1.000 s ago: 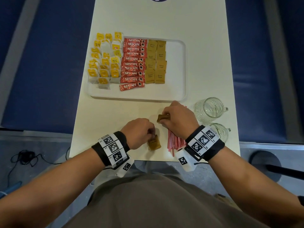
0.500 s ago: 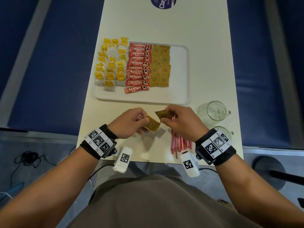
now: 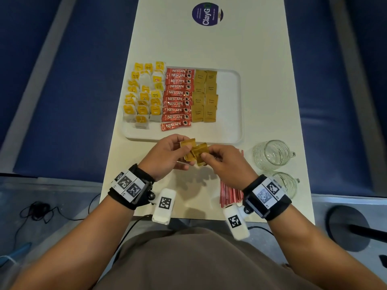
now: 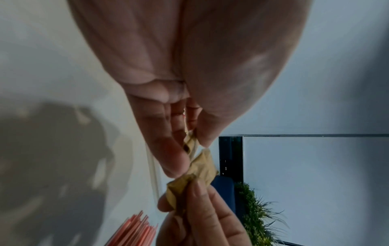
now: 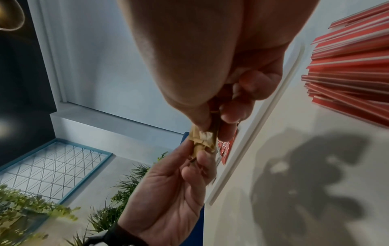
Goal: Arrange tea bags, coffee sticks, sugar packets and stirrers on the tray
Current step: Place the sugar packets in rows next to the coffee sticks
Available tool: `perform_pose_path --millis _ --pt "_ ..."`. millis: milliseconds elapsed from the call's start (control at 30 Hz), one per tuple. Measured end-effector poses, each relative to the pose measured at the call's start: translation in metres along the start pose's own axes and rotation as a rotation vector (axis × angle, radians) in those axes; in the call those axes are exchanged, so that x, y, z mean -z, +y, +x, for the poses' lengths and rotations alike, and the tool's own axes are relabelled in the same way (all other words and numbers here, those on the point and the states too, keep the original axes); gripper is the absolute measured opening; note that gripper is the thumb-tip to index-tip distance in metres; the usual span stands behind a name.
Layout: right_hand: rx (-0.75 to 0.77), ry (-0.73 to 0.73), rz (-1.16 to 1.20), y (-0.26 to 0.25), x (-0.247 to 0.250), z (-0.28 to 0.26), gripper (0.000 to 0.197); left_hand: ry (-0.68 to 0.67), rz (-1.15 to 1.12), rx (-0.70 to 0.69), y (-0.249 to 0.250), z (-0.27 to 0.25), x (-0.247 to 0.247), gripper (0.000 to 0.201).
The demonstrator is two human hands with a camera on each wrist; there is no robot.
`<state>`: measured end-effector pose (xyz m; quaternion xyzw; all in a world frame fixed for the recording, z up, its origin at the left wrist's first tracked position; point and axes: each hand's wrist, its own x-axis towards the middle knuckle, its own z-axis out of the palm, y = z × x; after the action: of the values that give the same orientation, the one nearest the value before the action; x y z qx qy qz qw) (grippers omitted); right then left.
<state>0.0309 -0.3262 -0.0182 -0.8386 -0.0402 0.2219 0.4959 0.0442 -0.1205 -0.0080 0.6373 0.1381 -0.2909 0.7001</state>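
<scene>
Both hands meet just in front of the white tray (image 3: 230,130), lifted off the table. My left hand (image 3: 167,154) pinches brown sugar packets (image 3: 189,147) between thumb and fingers. My right hand (image 3: 222,162) pinches more brown sugar packets (image 3: 201,152), and the two bunches touch. In the left wrist view the packets (image 4: 200,168) sit between both hands' fingertips; the right wrist view shows the packets (image 5: 203,141) too. The tray holds yellow tea bags (image 3: 144,95), red coffee sticks (image 3: 178,99) and two columns of sugar packets (image 3: 205,97). Red stirrers (image 3: 230,193) lie on the table under my right wrist.
Two glass mugs (image 3: 272,152) (image 3: 287,183) stand on the table to the right of my right hand. The tray's right third is bare white. A round purple sticker (image 3: 207,14) sits at the table's far end. Blue floor lies on both sides.
Both hands have lifted from the table's front and come together near the tray edge, each with sugar packets that now touch. The packet that lay by my left hand is off the table.
</scene>
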Motion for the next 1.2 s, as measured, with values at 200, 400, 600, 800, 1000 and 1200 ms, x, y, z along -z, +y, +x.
perform_pose_path --millis 200,400,600,800,1000,1200 --pt "-0.025 0.097 0.026 -0.004 0.002 0.007 0.019 0.032 0.039 -0.012 0.005 0.012 0.003 0.015" --pt "-0.066 0.162 0.025 -0.002 0.009 0.021 0.017 0.089 0.135 -0.026 0.017 0.030 0.001 0.014" --pt "-0.103 0.203 0.054 -0.002 0.021 0.038 0.013 0.219 0.445 -0.145 0.023 0.058 0.005 0.009" --pt "-0.122 0.318 0.008 -0.004 0.033 0.063 0.013 0.309 0.701 -0.177 0.030 0.084 0.004 0.008" --pt "-0.144 0.341 -0.032 -0.005 0.044 0.080 0.015 0.335 0.826 -0.131 0.032 0.101 0.004 0.008" --pt "-0.217 0.259 -0.140 0.001 0.041 0.092 0.018 0.336 0.890 -0.101 0.033 0.106 0.005 0.015"
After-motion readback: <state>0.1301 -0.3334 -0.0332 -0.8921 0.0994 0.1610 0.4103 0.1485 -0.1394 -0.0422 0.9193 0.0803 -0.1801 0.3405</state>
